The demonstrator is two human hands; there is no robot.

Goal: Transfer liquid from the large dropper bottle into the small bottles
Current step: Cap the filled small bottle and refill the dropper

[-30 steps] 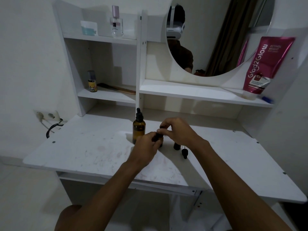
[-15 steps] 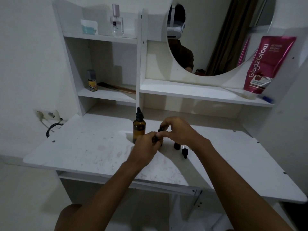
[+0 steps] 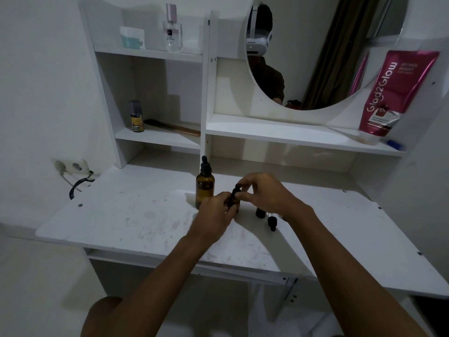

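The large amber dropper bottle [image 3: 204,188] with a black dropper cap stands upright on the white desk [image 3: 136,215], just left of my hands. My left hand [image 3: 216,215] is wrapped around a small dark bottle [image 3: 230,201], mostly hidden by the fingers. My right hand [image 3: 264,193] pinches that bottle's black dropper cap [image 3: 237,189] from above. A second small dark bottle [image 3: 260,212] stands under my right wrist, partly hidden. A loose black dropper cap [image 3: 271,223] lies on the desk beside it.
Shelves rise behind the desk with a perfume bottle [image 3: 173,30], a small can [image 3: 136,116], a comb [image 3: 172,127] and a pink tube [image 3: 393,93] leaning at the right. A round mirror [image 3: 323,45] hangs above. A wall socket [image 3: 70,166] is at the left.
My right hand's fingers have shifted up onto the small bottle's cap, and the cap now shows above my left hand. The large bottle has not moved.
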